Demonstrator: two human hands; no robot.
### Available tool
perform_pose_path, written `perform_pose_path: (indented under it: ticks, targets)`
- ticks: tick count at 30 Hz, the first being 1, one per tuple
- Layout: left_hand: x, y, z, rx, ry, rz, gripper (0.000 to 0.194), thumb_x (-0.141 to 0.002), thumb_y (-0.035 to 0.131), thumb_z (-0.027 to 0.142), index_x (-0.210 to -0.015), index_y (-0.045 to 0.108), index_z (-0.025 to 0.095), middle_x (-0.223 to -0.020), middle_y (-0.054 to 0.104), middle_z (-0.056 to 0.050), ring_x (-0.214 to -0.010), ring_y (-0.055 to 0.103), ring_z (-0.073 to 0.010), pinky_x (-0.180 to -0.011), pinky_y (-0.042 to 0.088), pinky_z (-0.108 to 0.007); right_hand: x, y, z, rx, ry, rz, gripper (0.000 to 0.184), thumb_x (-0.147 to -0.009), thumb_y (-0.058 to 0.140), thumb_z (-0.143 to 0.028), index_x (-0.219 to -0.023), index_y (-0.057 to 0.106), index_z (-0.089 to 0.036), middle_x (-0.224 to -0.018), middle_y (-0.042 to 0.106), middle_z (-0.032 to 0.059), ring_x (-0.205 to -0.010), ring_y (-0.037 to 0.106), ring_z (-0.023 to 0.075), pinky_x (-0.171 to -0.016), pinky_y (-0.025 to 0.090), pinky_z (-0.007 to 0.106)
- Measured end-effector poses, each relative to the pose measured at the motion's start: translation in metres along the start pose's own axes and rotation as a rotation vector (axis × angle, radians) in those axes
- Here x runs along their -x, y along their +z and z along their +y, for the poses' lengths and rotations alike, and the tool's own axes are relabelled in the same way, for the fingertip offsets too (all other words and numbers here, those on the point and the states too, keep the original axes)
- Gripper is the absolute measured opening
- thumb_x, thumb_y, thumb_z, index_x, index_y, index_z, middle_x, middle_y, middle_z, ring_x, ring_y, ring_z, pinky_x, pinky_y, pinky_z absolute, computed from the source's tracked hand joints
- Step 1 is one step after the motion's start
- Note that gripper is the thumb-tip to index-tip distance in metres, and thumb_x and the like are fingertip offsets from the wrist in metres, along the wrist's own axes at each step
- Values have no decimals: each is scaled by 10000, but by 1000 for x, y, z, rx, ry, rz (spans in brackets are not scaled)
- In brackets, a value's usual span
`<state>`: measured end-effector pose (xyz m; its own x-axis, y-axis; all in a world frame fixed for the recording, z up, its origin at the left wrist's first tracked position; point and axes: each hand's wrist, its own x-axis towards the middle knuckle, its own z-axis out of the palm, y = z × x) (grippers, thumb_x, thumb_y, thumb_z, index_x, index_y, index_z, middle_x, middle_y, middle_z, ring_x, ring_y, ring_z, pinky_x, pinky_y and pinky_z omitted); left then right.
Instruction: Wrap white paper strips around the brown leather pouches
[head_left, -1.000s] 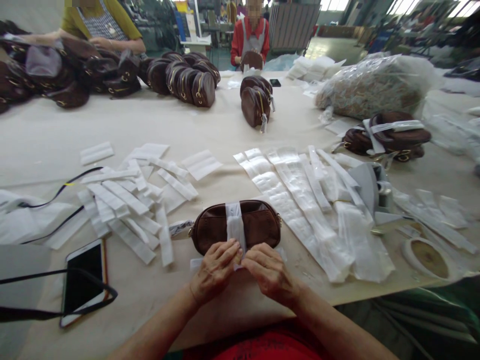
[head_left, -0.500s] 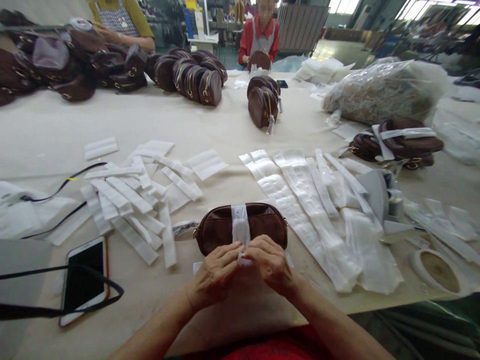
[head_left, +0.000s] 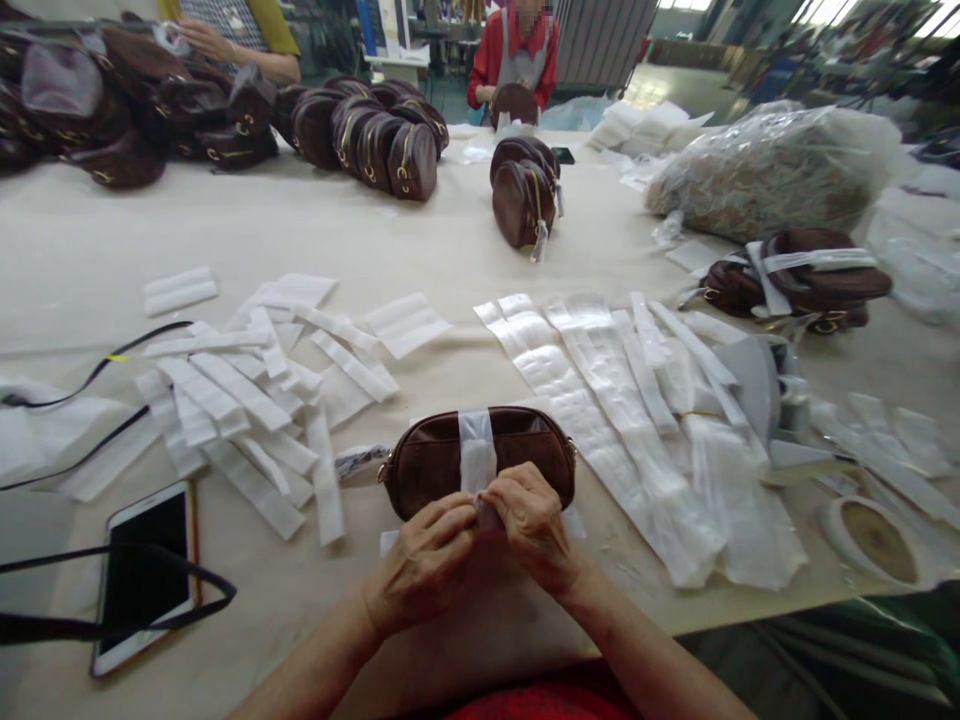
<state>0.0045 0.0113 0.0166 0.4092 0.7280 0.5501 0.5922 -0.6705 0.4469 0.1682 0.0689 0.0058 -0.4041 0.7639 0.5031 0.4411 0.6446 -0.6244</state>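
A small dark brown bag [head_left: 532, 450] lies on the table in front of me, a white wrapping strip [head_left: 475, 445] running across its middle. At the bag's near edge, my left hand [head_left: 435, 550] has its fingers pinched on the strip's near end. Beside it my right hand [head_left: 529, 520] pinches the same end, thumb and forefinger meeting the left fingertips. Both hands are closed; the fingers hide most of that end. A plastic-covered zipper pull [head_left: 360, 460] sticks out at the bag's left. Loose white strips [head_left: 240, 390] lie to the left of it.
Longer white strips [head_left: 600, 400] and a tape dispenser [head_left: 761, 390] lie right, with a tape roll [head_left: 874, 540] near the edge. A phone [head_left: 146, 570] and black cord are at left. Brown bags [head_left: 375, 140] stand across the table, where two people work.
My fingertips have drawn closer together at the strip's near end, and the left hand sits slightly lower. The bag has stayed in place; the view has shifted a little.
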Motion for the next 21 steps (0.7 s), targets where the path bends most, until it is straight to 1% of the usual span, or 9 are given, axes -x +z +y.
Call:
perform_pose_path:
  ticks: [2,4,7,8,11,13,17,21]
  targets:
    - [1,1,2,3,-23,21,182,-812,456,50,-904,586,138,-934,610,-98,-1019,561,-199,-882,545,-332,1,1,1,9,8,-3,259,-924,495,-179,-672,555,-186,-692,559,27,-695,479,157,-618,396,275]
    - [3,4,2,-38,-17,46,175,-814,494,77,-951,593,124,-930,599,-102,-985,561,-201,-877,543,-342,1,2,2,6,4,4,261,-923,497,-182,-668,552,-183,-687,553,26,-690,479,156,-621,391,277]
    - [9,10,-1,-191,75,71,253,-837,506,82,-1077,586,85,-987,611,-117,-1025,549,-218,-901,527,-355,2,3,2,2,-18,16,270,-927,486,-182,-663,545,-182,-684,551,27,-685,478,157,-616,386,276]
    - [10,12,-2,-244,119,68,259,-845,497,69,-1088,587,78,-1005,621,-115,-1042,544,-220,-911,521,-358,2,3,2,3,-22,18,272,-928,482,-179,-664,544,-182,-682,552,28,-684,476,157,-613,384,275]
    - [12,15,-7,-338,223,58,217,-864,454,30,-1005,611,80,-1008,649,-94,-1053,543,-212,-918,515,-362,1,1,3,-3,-11,8,267,-926,484,-178,-667,547,-182,-676,553,28,-682,473,159,-611,385,273]
    - [11,16,-8,-346,249,60,205,-877,431,28,-953,615,81,-1005,655,-95,-1049,545,-206,-904,519,-361,0,-2,5,-62,-2,-25,256,-923,496,-186,-675,559,-183,-686,561,26,-692,483,156,-618,395,265]
    - [12,18,-9,-328,241,97,180,-882,442,35,-901,610,98,-988,662,-90,-1058,545,-203,-884,521,-362,-5,-11,6,-199,15,-141,203,-906,528,-186,-712,586,-186,-731,587,21,-728,512,149,-653,421,251]
    - [14,20,-10,-332,229,85,192,-886,443,37,-937,615,102,-988,666,-91,-1076,540,-198,-883,519,-362,-9,-13,3,-164,72,-224,157,-863,568,-148,-711,575,-186,-731,585,14,-732,519,153,-680,417,266]
